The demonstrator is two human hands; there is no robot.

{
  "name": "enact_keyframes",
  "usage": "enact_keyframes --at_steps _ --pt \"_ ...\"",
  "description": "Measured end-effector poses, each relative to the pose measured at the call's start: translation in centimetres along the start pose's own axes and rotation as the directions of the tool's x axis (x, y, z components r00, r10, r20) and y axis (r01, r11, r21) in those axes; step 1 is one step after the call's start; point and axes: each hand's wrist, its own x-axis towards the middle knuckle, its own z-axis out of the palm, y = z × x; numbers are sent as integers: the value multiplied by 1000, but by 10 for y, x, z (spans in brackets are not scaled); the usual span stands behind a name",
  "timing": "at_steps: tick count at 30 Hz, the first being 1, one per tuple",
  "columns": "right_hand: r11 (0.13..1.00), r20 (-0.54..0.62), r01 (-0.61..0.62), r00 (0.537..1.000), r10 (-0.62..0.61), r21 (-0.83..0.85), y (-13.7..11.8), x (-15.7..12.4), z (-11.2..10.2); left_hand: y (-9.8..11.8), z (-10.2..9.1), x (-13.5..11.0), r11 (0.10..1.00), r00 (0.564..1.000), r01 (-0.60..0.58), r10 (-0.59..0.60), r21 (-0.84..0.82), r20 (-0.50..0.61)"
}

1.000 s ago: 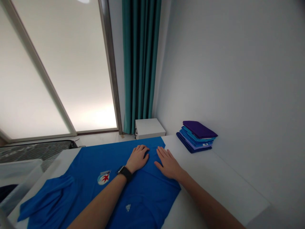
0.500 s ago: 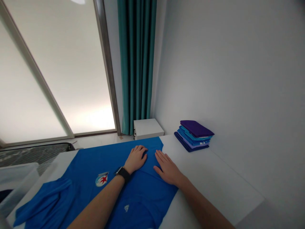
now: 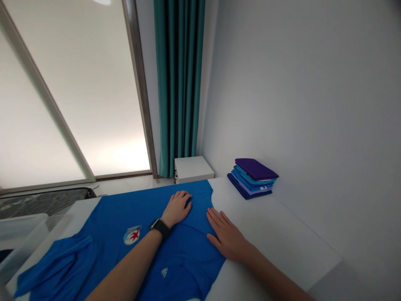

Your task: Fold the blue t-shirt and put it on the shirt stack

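Observation:
A blue T-shirt [image 3: 125,209] lies spread over the white table [image 3: 266,238], with a round red-and-white badge and a small white logo on it. One sleeve is bunched in folds at the lower left. My left hand [image 3: 177,207], a dark watch on its wrist, rests on the upper part of the cloth with fingers loosely bent and apart from the thumb. Flat at the shirt's right edge lies my right hand [image 3: 226,234], fingers stretched out and thumb apart. Neither hand grips anything.
A stack of folded clothes [image 3: 252,179], purple on top, sits on the table near the wall. At the left stands a translucent plastic bin [image 3: 28,234] with dark cloth inside. Beyond the table are a white cabinet [image 3: 193,168] and a green curtain [image 3: 180,83].
My right hand has slid toward me and slightly right, to the shirt's edge. The left hand stays at nearly the same spot on the cloth.

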Motion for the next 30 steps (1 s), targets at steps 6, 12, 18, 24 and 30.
enact_keyframes --at_steps 6,12,18,24,30 --pt "998 -33 -47 998 48 35 -1 -5 0 -2 2 0 1000 1000 -21 21 12 -16" --pt "988 -83 -103 990 112 112 3 -6 -4 -1 -1 0 1000 1000 -4 4 13 6" --pt "987 -240 -84 964 115 138 14 -4 -1 -2 0 0 1000 1000 -5 5 -2 7" --pt "985 -317 -53 943 103 163 18 -4 -2 -2 0 1 1000 1000 -2 2 5 12" --pt "975 -300 -121 938 174 188 20 -3 2 -2 -1 0 1000 1000 -16 16 14 13"
